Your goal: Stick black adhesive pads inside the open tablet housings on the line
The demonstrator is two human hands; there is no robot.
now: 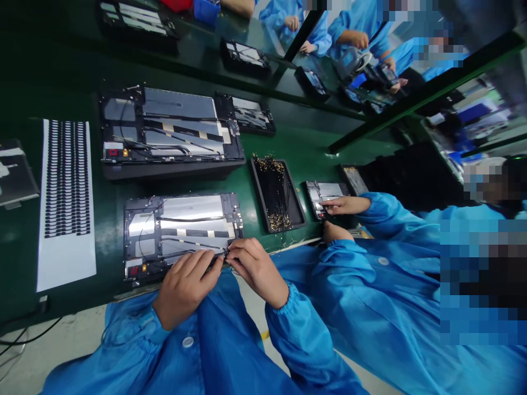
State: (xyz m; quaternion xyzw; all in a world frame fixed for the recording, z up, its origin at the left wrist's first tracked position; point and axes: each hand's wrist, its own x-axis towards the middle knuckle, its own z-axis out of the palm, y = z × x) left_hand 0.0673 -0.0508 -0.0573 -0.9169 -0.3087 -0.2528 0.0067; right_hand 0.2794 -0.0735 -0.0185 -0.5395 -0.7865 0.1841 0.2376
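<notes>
Opened device, lying flat on the green table, with silver panels facing up. Seems thin, rather stiff and of moderate weight; likely to slide a little on such a smooth surface if pushed sideways. Best to take by the two short sides of the dark frame, and to keep level while lifting. Better not to press on the silver panels, nor to pull the thin dark cables, probably soft and fragile. Seen at the near edge, close to the right corner: bent fingers of left hand and right hand, tips brought close together; cannot tell whether clamped on some small part, being hidden there.
</notes>
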